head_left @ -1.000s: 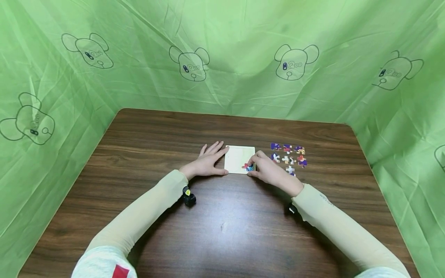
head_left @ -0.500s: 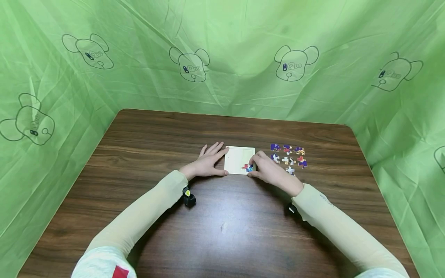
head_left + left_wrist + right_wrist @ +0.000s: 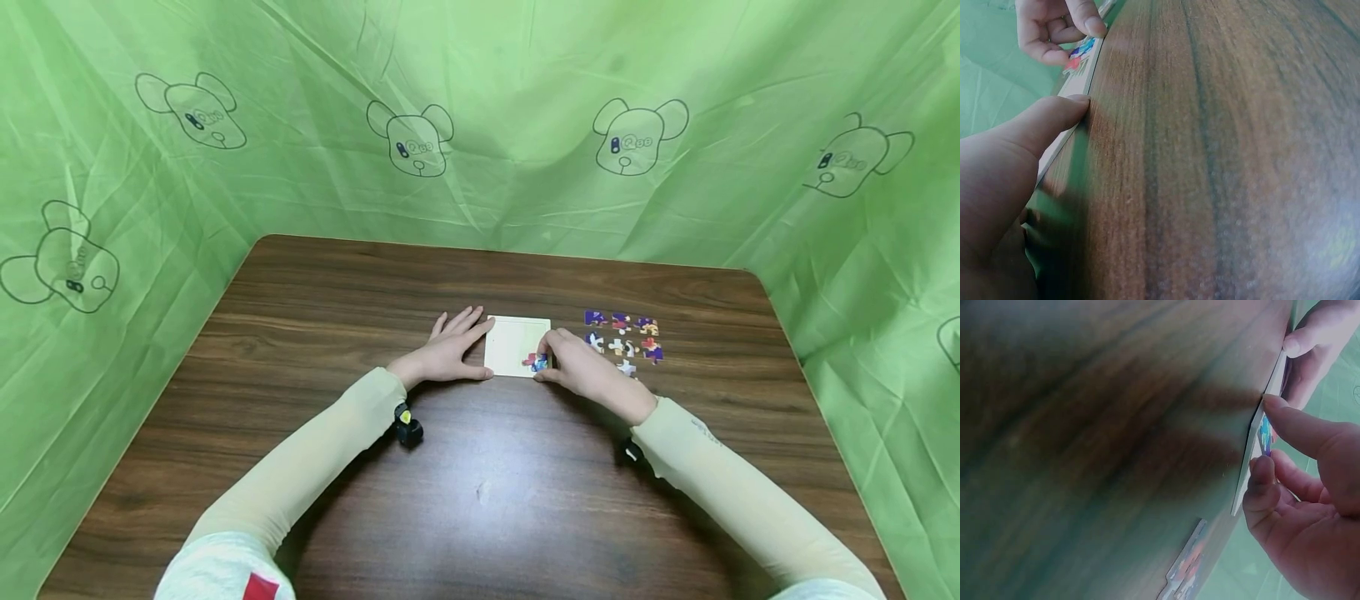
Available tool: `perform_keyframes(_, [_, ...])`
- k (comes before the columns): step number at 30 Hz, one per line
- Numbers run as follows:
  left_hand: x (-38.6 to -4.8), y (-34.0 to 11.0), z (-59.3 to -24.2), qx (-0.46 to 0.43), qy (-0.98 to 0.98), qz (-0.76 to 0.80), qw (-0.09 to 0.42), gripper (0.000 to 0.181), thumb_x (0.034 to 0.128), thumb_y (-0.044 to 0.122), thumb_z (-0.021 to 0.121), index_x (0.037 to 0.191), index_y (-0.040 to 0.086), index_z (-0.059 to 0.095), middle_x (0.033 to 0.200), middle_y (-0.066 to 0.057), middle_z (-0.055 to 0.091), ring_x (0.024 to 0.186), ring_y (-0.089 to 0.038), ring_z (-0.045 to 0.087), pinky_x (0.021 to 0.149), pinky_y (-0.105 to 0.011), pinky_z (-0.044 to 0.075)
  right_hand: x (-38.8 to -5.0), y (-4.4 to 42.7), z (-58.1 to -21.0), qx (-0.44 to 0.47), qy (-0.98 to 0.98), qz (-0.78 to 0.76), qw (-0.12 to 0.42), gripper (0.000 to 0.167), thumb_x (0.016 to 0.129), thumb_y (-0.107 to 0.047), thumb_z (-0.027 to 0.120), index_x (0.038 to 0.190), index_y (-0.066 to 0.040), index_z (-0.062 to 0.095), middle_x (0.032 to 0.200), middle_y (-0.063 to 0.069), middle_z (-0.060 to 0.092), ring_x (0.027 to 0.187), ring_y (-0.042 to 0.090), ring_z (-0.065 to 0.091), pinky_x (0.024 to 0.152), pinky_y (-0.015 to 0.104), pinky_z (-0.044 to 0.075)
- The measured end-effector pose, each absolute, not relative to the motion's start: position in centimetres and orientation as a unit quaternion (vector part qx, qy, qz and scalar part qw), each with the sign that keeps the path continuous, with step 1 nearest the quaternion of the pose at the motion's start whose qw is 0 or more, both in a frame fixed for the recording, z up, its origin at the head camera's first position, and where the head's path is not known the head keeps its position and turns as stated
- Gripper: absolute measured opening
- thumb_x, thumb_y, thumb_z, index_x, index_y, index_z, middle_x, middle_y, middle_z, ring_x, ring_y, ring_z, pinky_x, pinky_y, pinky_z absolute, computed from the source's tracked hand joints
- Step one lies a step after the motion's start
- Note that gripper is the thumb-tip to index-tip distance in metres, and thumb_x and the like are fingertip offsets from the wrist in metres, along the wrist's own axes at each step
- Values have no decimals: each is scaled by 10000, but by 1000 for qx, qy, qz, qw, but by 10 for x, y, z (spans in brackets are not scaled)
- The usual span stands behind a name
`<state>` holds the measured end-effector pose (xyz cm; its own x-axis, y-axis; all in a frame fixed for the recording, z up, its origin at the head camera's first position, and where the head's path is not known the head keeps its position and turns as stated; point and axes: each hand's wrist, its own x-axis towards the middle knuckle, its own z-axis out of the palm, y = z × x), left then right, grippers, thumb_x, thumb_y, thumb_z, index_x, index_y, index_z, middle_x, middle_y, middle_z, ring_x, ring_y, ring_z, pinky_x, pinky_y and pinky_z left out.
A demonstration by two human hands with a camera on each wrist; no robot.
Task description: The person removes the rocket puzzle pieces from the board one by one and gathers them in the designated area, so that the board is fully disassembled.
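Observation:
A pale square puzzle board (image 3: 513, 335) lies flat on the table. My left hand (image 3: 444, 354) rests at its left side, fingers spread, with the thumb (image 3: 1066, 115) touching the front edge. At the board's lower right corner, my right hand (image 3: 581, 367) pinches a blue puzzle piece (image 3: 1265, 431) between thumb and curled fingers, the thumb against the board's edge. Part of this piece is hidden by the fingers. Beside it on the board sits a red-patterned piece (image 3: 1073, 64).
Several loose jigsaw pieces (image 3: 622, 321) in purple, red, yellow and white lie to the right of the board. The brown wooden table (image 3: 480, 500) meets a green cloth screen (image 3: 517, 200) at the back and sides.
Almost nothing moves. Both hands keep their places on the board, and the right fingers shift only very slightly over the blue puzzle piece.

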<state>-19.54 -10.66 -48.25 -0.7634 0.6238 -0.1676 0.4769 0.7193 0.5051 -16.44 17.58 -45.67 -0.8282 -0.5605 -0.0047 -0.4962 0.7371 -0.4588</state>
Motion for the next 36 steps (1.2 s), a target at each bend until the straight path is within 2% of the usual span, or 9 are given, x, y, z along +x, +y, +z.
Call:
perform_keyframes(10, [-196, -107, -483, 304, 913, 219, 163, 986, 935, 560, 706, 1681, 168, 196, 1746, -138, 56, 1614, -288, -17, 1242, -608, -77, -174, 181, -448, -315, 917, -229, 86, 267, 883, -118, 834, 1046, 18, 673, 959, 116, 654, 836, 205, 593, 782, 388, 544])
perform_keyframes(14, [-195, -107, -482, 302, 913, 221, 165, 980, 939, 556, 700, 1682, 169, 190, 1746, -134, 53, 1614, -285, -20, 1243, -603, -85, -174, 180, -448, -309, 916, -237, 96, 267, 890, -120, 830, 1039, -6, 641, 946, 102, 629, 813, 185, 557, 755, 369, 523])
perform_keyframes(19, [-196, -107, -483, 300, 914, 217, 166, 982, 940, 560, 695, 1683, 173, 183, 1747, -130, 48, 1615, -280, -21, 1244, -601, -84, -173, 179, -451, -309, 911, -257, 91, 190, 929, -79, 779, 1015, -39, 615, 862, 32, 620, 740, 141, 543, 685, 338, 506])
perform_keyframes(26, [-195, -106, -483, 300, 913, 219, 169, 983, 940, 556, 701, 1683, 173, 183, 1748, -131, 45, 1614, -281, -27, 1242, -602, -86, -173, 181, -453, -304, 902, -295, 80, 81, 981, -44, 699, 1018, -51, 627, 860, 24, 687, 743, 133, 601, 696, 351, 540])
perform_keyframes(32, [-196, -107, -485, 303, 913, 216, 167, 980, 949, 562, 689, 1685, 177, 170, 1749, -127, 33, 1614, -280, -39, 1242, -599, -91, -172, 186, -454, -290, 908, -288, 91, 111, 989, -86, 703, 1088, -48, 670, 830, 1, 681, 708, 115, 587, 684, 335, 527])
perform_keyframes(36, [-196, -107, -485, 302, 913, 215, 168, 981, 951, 574, 679, 1687, 184, 160, 1750, -123, 29, 1614, -277, -44, 1243, -596, -91, -171, 189, -455, -285, 914, -274, 91, 143, 975, -107, 729, 1100, -46, 692, 868, -1, 666, 756, 129, 590, 718, 351, 528])
